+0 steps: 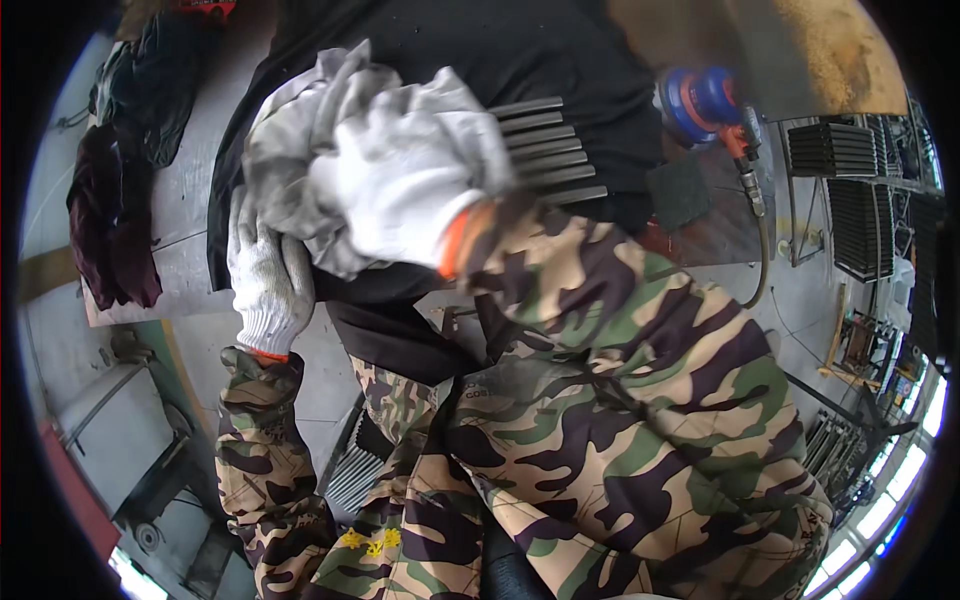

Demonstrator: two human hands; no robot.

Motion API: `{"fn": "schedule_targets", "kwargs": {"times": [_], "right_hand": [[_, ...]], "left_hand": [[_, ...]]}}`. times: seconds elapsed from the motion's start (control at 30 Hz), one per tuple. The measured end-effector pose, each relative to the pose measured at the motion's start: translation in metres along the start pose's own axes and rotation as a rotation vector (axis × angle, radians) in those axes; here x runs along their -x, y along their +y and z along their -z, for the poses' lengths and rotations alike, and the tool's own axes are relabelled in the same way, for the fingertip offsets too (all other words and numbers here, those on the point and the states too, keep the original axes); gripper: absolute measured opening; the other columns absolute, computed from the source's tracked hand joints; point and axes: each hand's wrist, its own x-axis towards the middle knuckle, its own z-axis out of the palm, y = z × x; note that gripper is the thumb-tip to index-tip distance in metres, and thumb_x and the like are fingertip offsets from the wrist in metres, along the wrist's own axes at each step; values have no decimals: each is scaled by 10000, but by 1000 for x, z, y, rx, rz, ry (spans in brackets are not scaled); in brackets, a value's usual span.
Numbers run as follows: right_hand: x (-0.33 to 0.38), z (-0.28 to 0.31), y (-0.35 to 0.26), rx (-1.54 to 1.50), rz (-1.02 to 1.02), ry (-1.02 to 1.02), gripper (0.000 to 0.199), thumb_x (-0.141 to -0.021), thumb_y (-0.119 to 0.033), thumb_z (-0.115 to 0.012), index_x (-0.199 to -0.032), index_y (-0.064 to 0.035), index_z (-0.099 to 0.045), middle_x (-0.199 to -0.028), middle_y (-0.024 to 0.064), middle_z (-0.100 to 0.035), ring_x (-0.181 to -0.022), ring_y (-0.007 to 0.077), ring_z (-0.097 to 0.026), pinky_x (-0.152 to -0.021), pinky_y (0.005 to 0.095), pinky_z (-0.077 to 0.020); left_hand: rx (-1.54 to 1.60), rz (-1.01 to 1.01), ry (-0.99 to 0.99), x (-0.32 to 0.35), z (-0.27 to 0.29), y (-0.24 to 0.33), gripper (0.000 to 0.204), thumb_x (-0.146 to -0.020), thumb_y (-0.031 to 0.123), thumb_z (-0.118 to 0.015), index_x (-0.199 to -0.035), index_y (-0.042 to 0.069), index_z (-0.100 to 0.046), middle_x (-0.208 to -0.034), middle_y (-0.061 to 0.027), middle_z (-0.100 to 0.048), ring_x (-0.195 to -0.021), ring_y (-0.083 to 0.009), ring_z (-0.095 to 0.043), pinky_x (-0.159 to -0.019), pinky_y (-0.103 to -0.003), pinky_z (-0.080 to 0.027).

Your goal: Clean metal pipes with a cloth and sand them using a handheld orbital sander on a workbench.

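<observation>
A crumpled grey-and-white rag (290, 150) is bunched over a row of metal bars (545, 150) lying on a black cloth (470, 40). My right hand (400, 180), in a white knit glove and slightly blurred, is closed on the rag and presses it down. The bars' right ends stick out beyond the rag; their other ends are hidden under it. At the rag's lower left edge, my left hand (268, 270), also gloved, lies with its fingers stretched out on the black cloth. Part of its fingertips is covered by the rag.
A blue and red air sander (700, 105) with a hose stands at the table's right, above a dark square pad (678, 193). Dark garments (115, 215) hang over the table's left side. Racks of dark bars (835, 150) stand at the right.
</observation>
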Motion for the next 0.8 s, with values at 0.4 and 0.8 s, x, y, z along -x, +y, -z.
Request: {"fn": "schedule_targets", "kwargs": {"times": [0.4, 0.8], "right_hand": [[56, 20, 176, 225, -349, -57, 541, -771, -442, -834, -1228, -184, -700, -1344, 129, -617, -1239, 346, -636, -1041, 469, -549], [55, 72, 198, 154, -139, 420, 604, -867, -376, -793, -1373, -80, -649, -1308, 205, -690, -1192, 386, -672, -1034, 469, -540]], "left_hand": [[22, 3, -15, -7, 19, 19, 642, -936, 42, -543, -1566, -33, -443, -1582, -278, -468, -1500, -513, -382, -1248, -556, -313], [5, 19, -9, -5, 20, 19, 656, -944, 141, -641, -1546, -45, -459, -1553, -312, -482, -1478, -532, -404, -1234, -562, -335]]}}
